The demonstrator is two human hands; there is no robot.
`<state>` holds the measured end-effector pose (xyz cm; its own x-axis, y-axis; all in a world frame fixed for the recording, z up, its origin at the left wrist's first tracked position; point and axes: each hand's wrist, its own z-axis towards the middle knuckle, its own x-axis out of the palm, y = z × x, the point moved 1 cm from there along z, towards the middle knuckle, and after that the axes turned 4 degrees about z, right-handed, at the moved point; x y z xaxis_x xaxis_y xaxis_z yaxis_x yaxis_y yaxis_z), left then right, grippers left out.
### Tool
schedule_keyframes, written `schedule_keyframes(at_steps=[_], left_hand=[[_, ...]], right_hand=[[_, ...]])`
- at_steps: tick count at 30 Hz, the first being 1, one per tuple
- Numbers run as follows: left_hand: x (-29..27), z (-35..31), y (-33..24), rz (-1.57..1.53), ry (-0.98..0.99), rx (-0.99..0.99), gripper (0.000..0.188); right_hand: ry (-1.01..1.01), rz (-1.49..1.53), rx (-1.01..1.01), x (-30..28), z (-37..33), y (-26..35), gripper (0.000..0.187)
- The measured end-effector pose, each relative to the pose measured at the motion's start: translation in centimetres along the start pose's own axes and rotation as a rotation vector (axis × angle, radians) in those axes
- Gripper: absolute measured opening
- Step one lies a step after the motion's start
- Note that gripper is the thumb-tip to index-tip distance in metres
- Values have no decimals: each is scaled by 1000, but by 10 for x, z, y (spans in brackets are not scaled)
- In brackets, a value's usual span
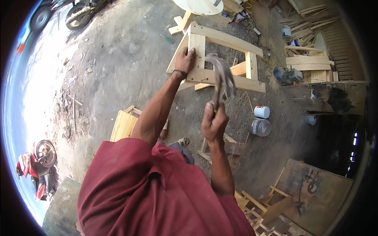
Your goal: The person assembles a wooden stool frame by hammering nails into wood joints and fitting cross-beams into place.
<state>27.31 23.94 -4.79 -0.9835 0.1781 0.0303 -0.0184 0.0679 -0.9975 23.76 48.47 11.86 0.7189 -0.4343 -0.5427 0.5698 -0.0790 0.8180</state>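
A pale wooden frame (248, 83), made of boards joined at the corners, stands ahead of me. Dark fastener spots show on its near and far rails. My left hand (185, 61) is closed over the board at the frame's left end, with a dark bracelet on the wrist. In my right hand (215, 120) is a claw hammer (217, 92), gripped by its handle. Its metal head is smeared by motion and overlaps the near rail in the picture; whether it touches the wood I cannot tell.
A white tub (262, 112) and a clear plastic jar (261, 127) stand right of my right hand. Beyond them sits a bluish machine (287, 74) near stacked boards (311, 63). A round pale tabletop (199, 6) is at the top. Motorcycles (39, 165) stand at left.
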Motion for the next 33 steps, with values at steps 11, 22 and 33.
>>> schedule_keyframes(at_steps=[11,22,33], left_hand=[[-4,7,2,159,-172,102,42],[-26,-88,-52,930,494,809,65],[-14,-106,15,316,68,180,92]], right_hand=[[21,40,189,5,-36,-59,30],[-122,281,497,-54,-80,-101,23],[-2,255,400,-59,-54,-141,24]])
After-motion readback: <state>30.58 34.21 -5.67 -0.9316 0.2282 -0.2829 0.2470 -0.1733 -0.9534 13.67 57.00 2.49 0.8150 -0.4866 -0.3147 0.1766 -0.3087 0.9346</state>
